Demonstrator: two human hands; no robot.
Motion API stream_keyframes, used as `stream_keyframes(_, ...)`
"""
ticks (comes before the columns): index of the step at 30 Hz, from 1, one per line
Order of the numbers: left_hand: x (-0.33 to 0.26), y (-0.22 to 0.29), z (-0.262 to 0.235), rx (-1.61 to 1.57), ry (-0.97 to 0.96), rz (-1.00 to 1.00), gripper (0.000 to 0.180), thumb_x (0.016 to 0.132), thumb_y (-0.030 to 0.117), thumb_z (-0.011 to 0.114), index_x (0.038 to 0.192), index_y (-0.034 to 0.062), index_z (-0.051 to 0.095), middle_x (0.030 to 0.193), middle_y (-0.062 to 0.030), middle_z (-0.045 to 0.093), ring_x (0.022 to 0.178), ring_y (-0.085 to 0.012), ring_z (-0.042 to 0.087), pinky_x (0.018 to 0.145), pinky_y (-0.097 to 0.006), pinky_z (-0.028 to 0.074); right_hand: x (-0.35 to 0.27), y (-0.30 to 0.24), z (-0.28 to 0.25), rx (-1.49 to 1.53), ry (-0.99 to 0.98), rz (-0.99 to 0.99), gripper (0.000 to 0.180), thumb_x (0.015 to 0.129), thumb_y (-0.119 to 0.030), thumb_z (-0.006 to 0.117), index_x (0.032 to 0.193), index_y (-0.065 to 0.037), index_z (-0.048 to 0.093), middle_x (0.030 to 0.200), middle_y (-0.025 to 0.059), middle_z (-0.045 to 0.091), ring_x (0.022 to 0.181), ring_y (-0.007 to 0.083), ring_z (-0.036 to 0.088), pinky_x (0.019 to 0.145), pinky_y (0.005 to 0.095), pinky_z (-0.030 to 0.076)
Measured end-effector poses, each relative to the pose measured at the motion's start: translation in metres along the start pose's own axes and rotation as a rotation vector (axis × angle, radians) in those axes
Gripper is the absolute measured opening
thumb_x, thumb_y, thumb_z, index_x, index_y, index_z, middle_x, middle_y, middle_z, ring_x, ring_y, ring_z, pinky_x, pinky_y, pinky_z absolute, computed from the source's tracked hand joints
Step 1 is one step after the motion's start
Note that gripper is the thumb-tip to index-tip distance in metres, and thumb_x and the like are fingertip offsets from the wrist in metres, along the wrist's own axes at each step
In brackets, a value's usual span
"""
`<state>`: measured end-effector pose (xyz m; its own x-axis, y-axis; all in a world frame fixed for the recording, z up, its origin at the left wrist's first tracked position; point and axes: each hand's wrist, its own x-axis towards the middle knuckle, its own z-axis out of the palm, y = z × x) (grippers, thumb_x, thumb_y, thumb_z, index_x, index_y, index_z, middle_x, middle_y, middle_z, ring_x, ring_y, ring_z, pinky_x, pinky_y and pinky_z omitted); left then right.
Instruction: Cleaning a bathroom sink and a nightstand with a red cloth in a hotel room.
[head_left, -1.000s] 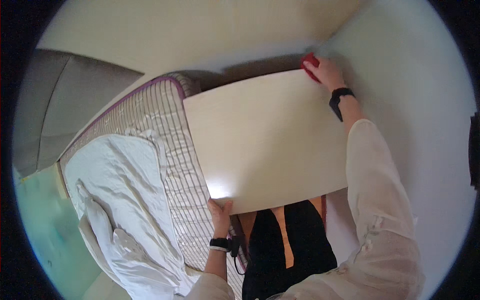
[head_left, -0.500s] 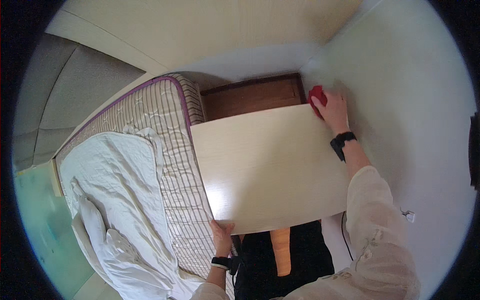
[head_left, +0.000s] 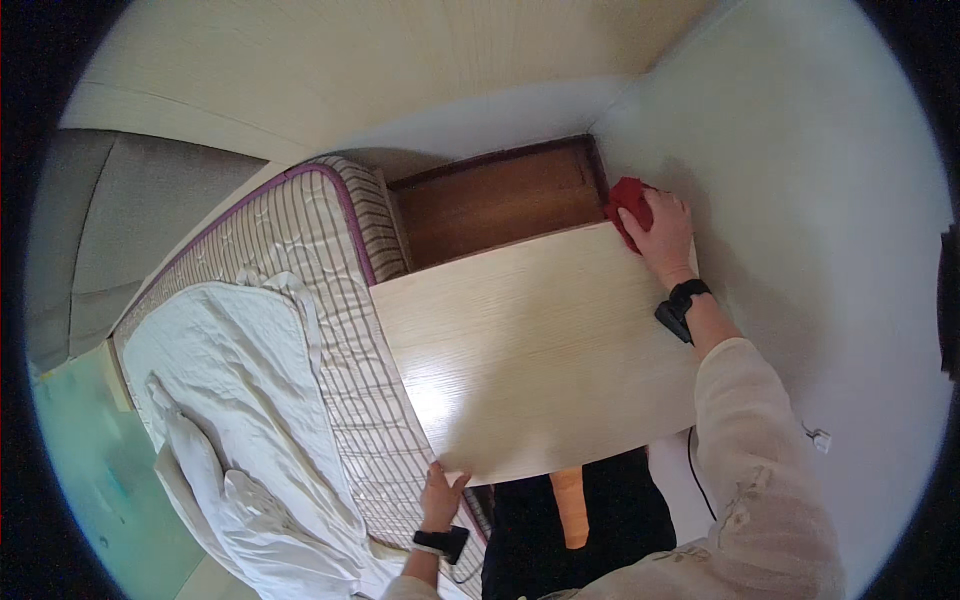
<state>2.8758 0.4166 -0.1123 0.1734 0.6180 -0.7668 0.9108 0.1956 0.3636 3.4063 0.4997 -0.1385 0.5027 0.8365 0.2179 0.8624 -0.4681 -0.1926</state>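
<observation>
A pale wood-grain tabletop (head_left: 540,350) lies in front of me. At its far right corner, close to the wall, my right hand (head_left: 665,230) is closed on a crumpled red cloth (head_left: 630,200). The cloth overlaps the far edge of the board. My left hand (head_left: 438,500) is at the near left corner, thumb and fingers apart, the fingertips by the edge and nothing visible in them. Both wrists wear black bands.
A striped mattress (head_left: 350,400) with purple piping stands close on the left, a white cloth (head_left: 240,350) spread over it. Beyond the tabletop is a brown wooden surface (head_left: 490,205). The right wall (head_left: 800,200) bears a small hook (head_left: 820,440). A black cable (head_left: 693,470) hangs near my right arm.
My left hand's thumb has spread away from its fingers at the corner. My right hand stays on the red cloth, which shows more widely now. The view has shifted slightly.
</observation>
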Motion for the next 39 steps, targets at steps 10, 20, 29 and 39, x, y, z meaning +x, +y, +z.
stream_keyframes(10,0.162,0.071,-0.25,0.236,0.635,0.602,0.063,0.076,0.017,0.067,0.127,0.0002,0.033,0.12,-0.0189,0.044,0.107,-0.033,0.044,0.091,-0.04,0.036,0.001,-0.001,0.002,0.079,0.002,-0.017,0.043,0.075,-0.036,0.061,0.1,-0.002,0.056,0.097,0.0139,0.058,0.092,0.0311,0.051,0.083,0.0424,0.037)
stream_keyframes(20,0.332,0.16,-0.248,0.279,0.88,0.267,0.098,0.068,0.064,0.059,0.137,0.0087,0.017,0.136,-0.0265,0.022,0.127,-0.041,0.018,0.102,-0.05,0.017,-0.002,0.004,0.013,0.067,-0.018,-0.006,0.048,0.076,-0.036,0.061,0.108,-0.001,0.053,0.101,0.0171,0.055,0.096,0.0337,0.05,0.085,0.043,0.035)
stream_keyframes(29,0.382,0.177,-0.229,0.365,0.946,0.107,0.097,0.066,0.075,0.047,0.139,0.0195,0.014,0.14,-0.0263,0.012,0.13,-0.0404,0.009,0.1,-0.059,0.01,-0.001,0.007,0.014,0.005,-0.018,-0.06,0.047,0.076,-0.034,0.061,0.108,-0.001,0.053,0.101,0.0188,0.055,0.092,0.0362,0.05,0.083,0.0442,0.036)
stream_keyframes(39,0.396,0.173,-0.218,0.392,1.148,0.194,0.085,0.072,0.072,0.043,0.138,0.022,0.023,0.137,-0.0247,0.02,0.13,-0.0373,0.015,0.102,-0.053,0.012,0.0,0.007,0.013,0.064,-0.06,-0.079,0.047,0.075,-0.029,0.061,0.109,0.001,0.05,0.102,0.0199,0.052,0.09,0.0365,0.049,0.081,0.0446,0.037)
